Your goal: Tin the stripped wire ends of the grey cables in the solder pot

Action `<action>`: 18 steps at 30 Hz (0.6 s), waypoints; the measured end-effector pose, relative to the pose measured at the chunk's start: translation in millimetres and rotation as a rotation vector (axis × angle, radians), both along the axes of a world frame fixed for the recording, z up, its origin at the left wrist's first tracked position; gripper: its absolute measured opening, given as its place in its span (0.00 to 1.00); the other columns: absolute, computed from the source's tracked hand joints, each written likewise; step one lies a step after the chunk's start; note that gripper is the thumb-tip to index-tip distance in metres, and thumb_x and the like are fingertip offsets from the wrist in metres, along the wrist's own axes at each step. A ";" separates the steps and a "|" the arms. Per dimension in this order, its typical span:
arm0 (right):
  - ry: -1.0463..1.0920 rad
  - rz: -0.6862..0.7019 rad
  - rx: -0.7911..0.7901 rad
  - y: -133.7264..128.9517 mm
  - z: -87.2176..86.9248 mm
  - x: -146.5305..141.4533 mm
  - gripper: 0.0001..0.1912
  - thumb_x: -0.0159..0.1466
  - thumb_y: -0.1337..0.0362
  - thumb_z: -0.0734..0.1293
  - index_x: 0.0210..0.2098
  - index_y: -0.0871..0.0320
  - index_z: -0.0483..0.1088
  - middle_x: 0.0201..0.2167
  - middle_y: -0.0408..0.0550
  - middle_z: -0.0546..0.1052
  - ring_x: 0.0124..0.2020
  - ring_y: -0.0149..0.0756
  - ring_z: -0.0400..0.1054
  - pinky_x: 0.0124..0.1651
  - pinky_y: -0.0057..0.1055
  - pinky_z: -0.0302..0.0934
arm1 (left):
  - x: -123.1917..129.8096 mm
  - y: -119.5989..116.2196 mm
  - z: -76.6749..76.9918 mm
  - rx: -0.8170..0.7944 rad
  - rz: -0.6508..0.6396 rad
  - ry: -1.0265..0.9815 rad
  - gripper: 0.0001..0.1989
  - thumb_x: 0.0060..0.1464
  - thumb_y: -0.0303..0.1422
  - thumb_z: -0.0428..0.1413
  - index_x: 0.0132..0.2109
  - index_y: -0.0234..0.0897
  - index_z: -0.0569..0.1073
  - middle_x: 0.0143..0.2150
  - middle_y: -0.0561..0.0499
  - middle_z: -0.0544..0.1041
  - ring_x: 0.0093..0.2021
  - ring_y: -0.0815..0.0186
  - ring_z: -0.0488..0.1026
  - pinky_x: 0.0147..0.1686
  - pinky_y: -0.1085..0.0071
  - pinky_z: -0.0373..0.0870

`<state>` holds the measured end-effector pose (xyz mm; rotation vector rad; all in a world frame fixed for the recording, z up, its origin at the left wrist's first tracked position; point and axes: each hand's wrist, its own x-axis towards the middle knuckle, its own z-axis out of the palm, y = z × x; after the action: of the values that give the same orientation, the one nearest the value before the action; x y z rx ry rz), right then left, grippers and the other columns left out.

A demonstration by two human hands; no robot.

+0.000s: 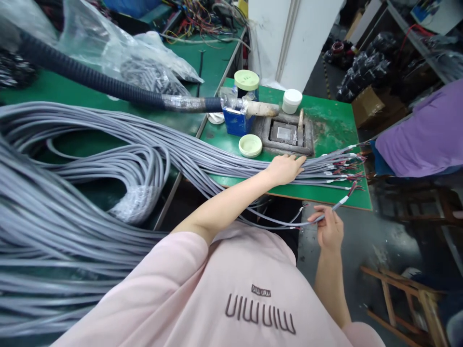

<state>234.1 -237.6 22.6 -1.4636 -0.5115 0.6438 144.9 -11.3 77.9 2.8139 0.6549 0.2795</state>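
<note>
While heavy loops of grey round-jacketed cable [72, 212] fill the far left, a black corrugated hose [104, 78] runs above them to a beige nozzle [262, 109] over a small blue box [238, 121]. From the loops, a bundle of grey cables [210, 153] stretches rightward onto a green tabletop [336, 120], passing just in front of a shallow pale-green round dish [250, 144]. The left hand [285, 169] lies back-up across the bundle, its fingers stretched over the top; whether they grip, I cannot tell. Behind it sit a dark square-framed metal pot [266, 135] and a white round tub [292, 102]. Farther right, the right hand [330, 225], off the table's front edge, has its fingers pinched together on a single grey cable [337, 206], close to the white band [345, 199] and bare-ended thin wires at its tip. At the far right is a person in purple [423, 130], above a wooden stool [388, 294].
</note>
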 end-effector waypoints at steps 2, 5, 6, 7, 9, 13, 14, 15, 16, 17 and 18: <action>-0.004 0.009 -0.007 0.1 1.5 -1.1 0.19 0.66 0.51 0.64 0.37 0.62 0.74 0.19 0.47 0.76 0.21 0.33 0.69 0.25 0.28 0.59 | -0.7 0.4 -1.6 -0.006 -0.016 -0.009 0.23 0.66 0.40 0.44 0.64 0.37 0.62 0.51 0.40 0.77 0.49 0.54 0.75 0.44 0.63 0.69; -0.011 0.030 -0.015 0.8 3.8 -1.3 0.19 0.66 0.51 0.64 0.37 0.62 0.74 0.20 0.47 0.77 0.22 0.33 0.69 0.25 0.28 0.59 | 1.6 5.3 -4.8 -0.050 -0.023 -0.027 0.21 0.66 0.39 0.44 0.62 0.37 0.65 0.49 0.41 0.77 0.48 0.55 0.75 0.43 0.63 0.68; -0.016 0.036 -0.016 1.0 4.5 -1.4 0.18 0.66 0.51 0.64 0.37 0.62 0.74 0.20 0.47 0.77 0.22 0.33 0.69 0.25 0.28 0.59 | 2.6 7.4 -5.3 -0.064 -0.015 -0.032 0.21 0.66 0.39 0.44 0.61 0.37 0.66 0.49 0.41 0.77 0.48 0.54 0.75 0.44 0.63 0.68; -0.021 0.042 -0.018 1.2 5.2 -1.6 0.18 0.66 0.51 0.64 0.37 0.62 0.74 0.20 0.47 0.77 0.22 0.33 0.69 0.25 0.28 0.59 | 3.0 9.1 -5.1 -0.073 -0.005 -0.041 0.21 0.66 0.39 0.45 0.61 0.37 0.67 0.50 0.41 0.77 0.50 0.54 0.74 0.46 0.62 0.67; -0.032 0.064 -0.031 1.1 6.8 -3.3 0.18 0.66 0.51 0.63 0.37 0.61 0.74 0.19 0.47 0.76 0.21 0.33 0.69 0.24 0.28 0.59 | 1.2 9.6 -2.4 -0.078 0.000 -0.091 0.21 0.64 0.40 0.48 0.60 0.37 0.68 0.54 0.41 0.75 0.54 0.53 0.70 0.50 0.60 0.65; -0.072 0.189 -0.081 0.7 12.5 -12.8 0.19 0.67 0.51 0.62 0.36 0.60 0.75 0.16 0.45 0.74 0.18 0.32 0.66 0.23 0.27 0.58 | -17.6 -8.5 6.5 -0.225 -0.072 -0.385 0.22 0.61 0.42 0.54 0.58 0.36 0.71 0.57 0.42 0.73 0.57 0.55 0.67 0.55 0.60 0.62; -0.097 0.232 -0.093 0.9 15.0 -16.3 0.19 0.67 0.51 0.62 0.36 0.60 0.75 0.16 0.45 0.74 0.18 0.32 0.66 0.23 0.27 0.58 | -24.6 -16.4 7.6 -0.331 -0.096 -0.471 0.20 0.61 0.42 0.53 0.55 0.36 0.73 0.53 0.42 0.75 0.55 0.58 0.69 0.55 0.62 0.63; -0.128 0.276 -0.105 1.5 18.0 -20.2 0.19 0.68 0.51 0.61 0.36 0.60 0.75 0.16 0.44 0.74 0.18 0.32 0.65 0.23 0.27 0.58 | -31.6 -24.8 7.6 -0.465 -0.119 -0.539 0.18 0.61 0.42 0.54 0.52 0.35 0.75 0.50 0.43 0.77 0.51 0.60 0.71 0.53 0.63 0.64; -0.165 0.317 -0.117 2.4 21.4 -24.2 0.19 0.68 0.52 0.61 0.36 0.59 0.76 0.16 0.44 0.74 0.19 0.31 0.65 0.23 0.27 0.58 | -38.2 -33.2 6.8 -0.625 -0.122 -0.593 0.18 0.59 0.42 0.56 0.49 0.34 0.77 0.45 0.44 0.79 0.47 0.61 0.72 0.50 0.65 0.66; -0.202 0.358 -0.134 3.6 25.1 -28.2 0.19 0.69 0.52 0.61 0.36 0.59 0.76 0.16 0.44 0.74 0.19 0.31 0.65 0.23 0.27 0.59 | -44.1 -41.1 5.1 -0.808 -0.116 -0.620 0.19 0.57 0.44 0.58 0.47 0.33 0.78 0.43 0.44 0.79 0.43 0.62 0.74 0.45 0.67 0.68; -0.236 0.399 -0.154 5.2 28.7 -32.1 0.19 0.69 0.53 0.60 0.36 0.59 0.76 0.17 0.44 0.74 0.19 0.31 0.65 0.24 0.27 0.59 | -49.0 -48.0 2.9 -0.990 -0.104 -0.640 0.20 0.55 0.45 0.59 0.45 0.32 0.78 0.40 0.44 0.79 0.40 0.64 0.74 0.41 0.68 0.68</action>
<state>202.0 -232.4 51.3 -1.6077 -0.9713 0.8411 95.9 -59.3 80.7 1.6679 0.3393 0.5960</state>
